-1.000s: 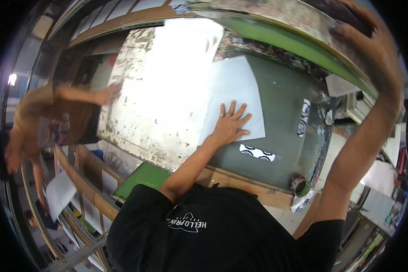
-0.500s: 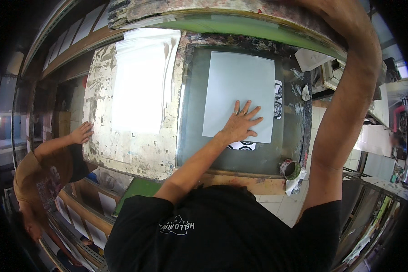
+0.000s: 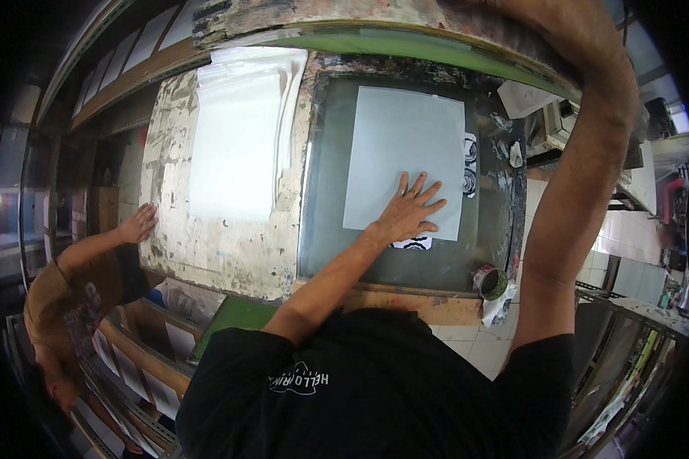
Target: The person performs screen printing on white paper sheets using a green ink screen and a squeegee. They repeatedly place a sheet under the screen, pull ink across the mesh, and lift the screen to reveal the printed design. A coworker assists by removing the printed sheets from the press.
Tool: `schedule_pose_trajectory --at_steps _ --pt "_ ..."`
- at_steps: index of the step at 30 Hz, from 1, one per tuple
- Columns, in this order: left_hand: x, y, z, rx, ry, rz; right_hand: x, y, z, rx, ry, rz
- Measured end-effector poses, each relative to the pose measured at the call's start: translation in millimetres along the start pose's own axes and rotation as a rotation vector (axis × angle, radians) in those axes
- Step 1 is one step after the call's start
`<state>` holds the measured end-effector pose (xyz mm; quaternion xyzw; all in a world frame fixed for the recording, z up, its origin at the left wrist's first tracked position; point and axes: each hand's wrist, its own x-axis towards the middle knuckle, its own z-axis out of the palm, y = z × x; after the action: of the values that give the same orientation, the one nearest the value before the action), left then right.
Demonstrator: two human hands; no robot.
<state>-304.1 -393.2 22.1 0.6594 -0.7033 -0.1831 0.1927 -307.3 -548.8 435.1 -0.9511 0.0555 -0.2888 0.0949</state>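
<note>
Left hand (image 3: 407, 217) is lying flat, fingers spread wide, gripping nothing, on the pale sheet (image 3: 406, 130), which is resting on the dark desk (image 3: 326, 249); right hand (image 3: 540, 11) is sitting at the wooden frame (image 3: 344, 14), grip impossible to tell!

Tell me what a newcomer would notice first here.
First, the stack of white sheets on the stained board, left of centre. To its right, the person's left hand lies spread on one pale sheet over a dark panel. The right arm reaches to a green-edged frame at the top.
</note>
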Motion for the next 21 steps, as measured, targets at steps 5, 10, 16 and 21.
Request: schedule_pose_trajectory --at_steps 5,10,16,21 --pt "-30.7 9.1 -66.6 -0.363 0.569 -0.080 -18.4 -24.7 6.7 -0.045 -0.045 0.119" --pt "-94.3 19.5 -153.3 -1.070 1.311 0.021 -88.1 -3.3 25.6 -0.028 -0.051 -0.070" --pt "-192.4 27.9 -117.4 -1.246 0.994 -0.539 -185.5 -63.2 95.4 0.106 -0.053 0.148" --pt "-228.5 -10.7 -22.0 -0.794 0.876 -0.579 -247.7 -48.6 174.7 0.430 -0.356 0.477"
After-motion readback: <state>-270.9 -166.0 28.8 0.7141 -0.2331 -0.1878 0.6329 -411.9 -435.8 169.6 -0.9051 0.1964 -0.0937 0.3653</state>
